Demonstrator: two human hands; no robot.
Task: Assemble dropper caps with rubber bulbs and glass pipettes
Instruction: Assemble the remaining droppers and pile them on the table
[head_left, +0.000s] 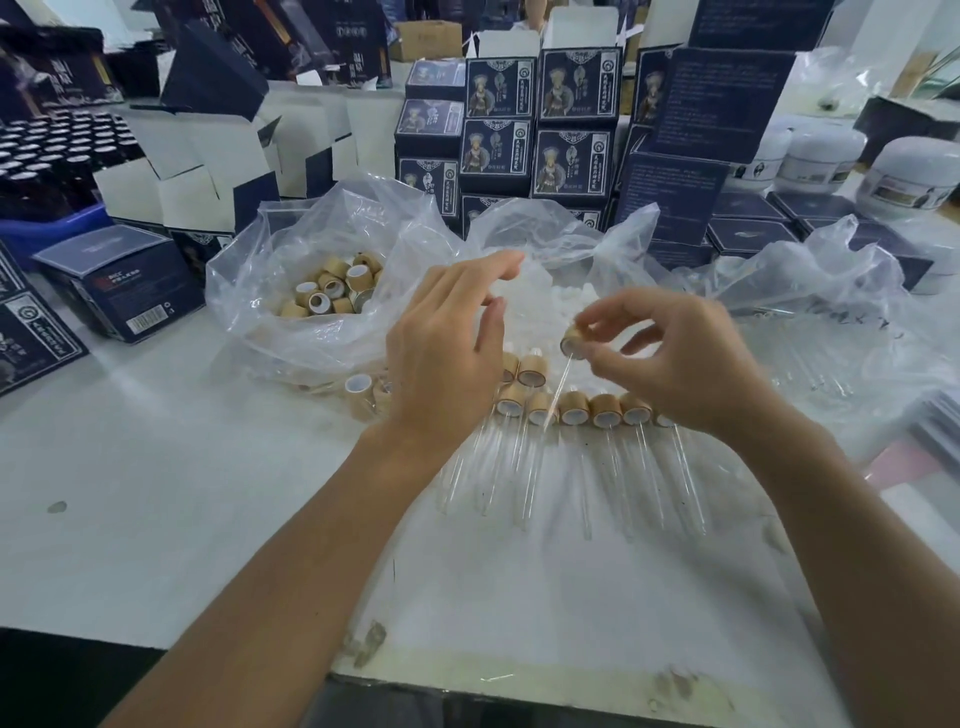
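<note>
**Dropper in hand above a row of finished ones**

A white surface fills the view, its near edge at 6 o'clock with dark floor below. Toward 12 o'clock stand stacked navy cartons; at 10 o'clock, open white-lined boxes; at 2 o'clock, white jars. The widest bare stretch lies at 8 o'clock; the far side is crowded.

A clear plastic bag at 11 o'clock holds loose bamboo caps. A second bag at 12 o'clock holds white rubber bulbs. At centre lies a row of assembled droppers, bamboo collars side by side, glass pipettes pointing toward 6 o'clock.

The right hand pinches a bamboo dropper cap just above that row, its thin glass pipette slanting down toward 7 o'clock. The left hand hovers beside it, its grip loose, fingers relaxed and holding nothing.
</note>
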